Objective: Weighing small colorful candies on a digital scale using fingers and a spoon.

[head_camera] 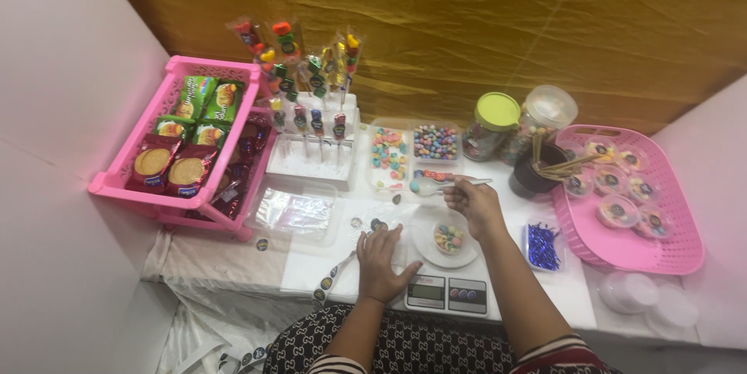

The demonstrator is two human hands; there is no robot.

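The right hand (476, 204) pinched a white plastic spoon (436, 184) above the small clear candy cup (448, 238) on the white scale (447, 280). The left hand (383, 265) lay flat, empty, near the tabletop's front edge. Green and red snack packets (187, 136) filled the pink rack (124, 179) at the left edge; their print was unreadable.

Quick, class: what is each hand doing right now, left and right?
Left hand: flat, palm down on the table, holding nothing.
Right hand: closed on a white spoon.

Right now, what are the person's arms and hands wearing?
Both hands, the left hand and the right hand, are bare, with no gloves. The forearms are bare too. Striped sleeves, dark red, white and black, show near the elbows at the picture's bottom edge.
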